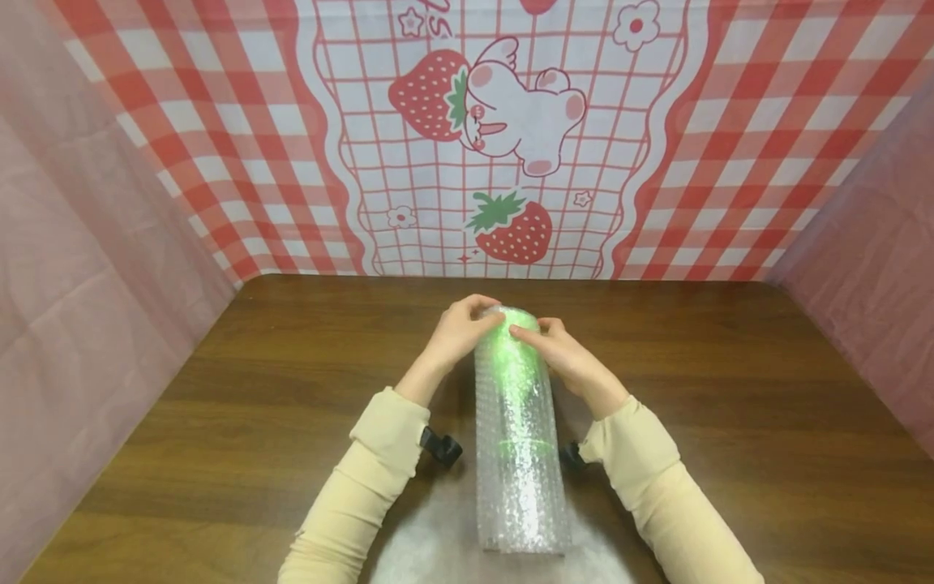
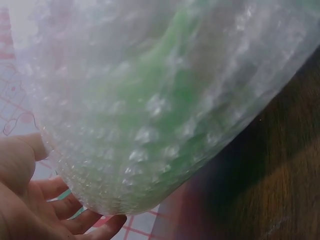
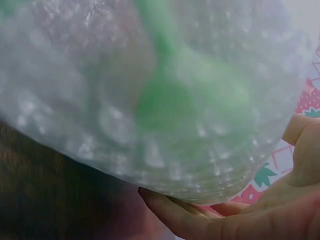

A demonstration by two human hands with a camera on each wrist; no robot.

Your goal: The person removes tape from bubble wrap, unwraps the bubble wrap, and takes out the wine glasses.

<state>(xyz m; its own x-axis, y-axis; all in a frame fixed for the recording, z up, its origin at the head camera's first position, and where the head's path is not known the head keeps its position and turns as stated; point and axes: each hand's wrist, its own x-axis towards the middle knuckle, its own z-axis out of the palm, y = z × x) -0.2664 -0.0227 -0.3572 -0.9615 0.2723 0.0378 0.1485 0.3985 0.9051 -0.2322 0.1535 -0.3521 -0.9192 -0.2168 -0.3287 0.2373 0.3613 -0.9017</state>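
A long roll of clear bubble wrap (image 1: 521,454) with a green object inside stands out over the table, its far end between both hands. The left hand (image 1: 463,328) grips that end from the left, thumb on top; in the left wrist view its fingers (image 2: 67,207) curl round the rim of the wrap (image 2: 140,150). From the right, the right hand (image 1: 565,349) holds the same end, thumb on top, and the right wrist view shows its fingers (image 3: 200,217) under the wrap (image 3: 175,155). Through the layers a green rounded shape with a narrow stem shows, blurred.
The brown wooden table (image 1: 255,454) lies beneath. A pale, whitish sheet or surface (image 1: 438,535) is at the near edge under the wrap. Behind the table hangs a red-and-white checked cloth (image 1: 452,178) with strawberries; pink curtains (image 1: 95,243) flank it. Black wrist-mounted devices (image 1: 441,448) sit by the sleeves.
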